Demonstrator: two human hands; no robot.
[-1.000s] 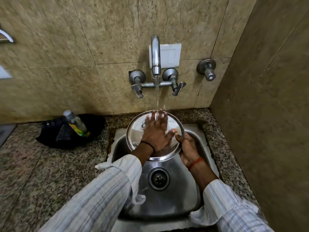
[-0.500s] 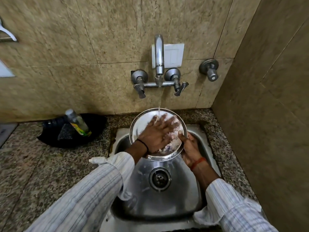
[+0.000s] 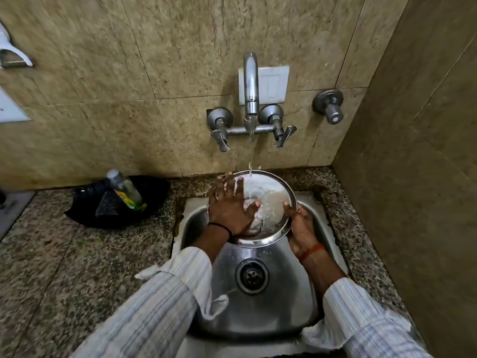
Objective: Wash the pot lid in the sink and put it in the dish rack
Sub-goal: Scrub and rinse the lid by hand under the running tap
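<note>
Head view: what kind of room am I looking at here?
Most likely a small home kitchen washing corner: a steel sink set in a speckled stone counter, a wall tap running, and a bottle beside it.

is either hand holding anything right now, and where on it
The right hand holds the pot lid by its right rim, over the sink. The left hand lies flat on the lid, not gripping.

light: dim, warm | glare: sink [image 3: 304,293] steel, tap [image 3: 251,83] | blur: left edge smeared | distortion: wide-angle bending at corners
</note>
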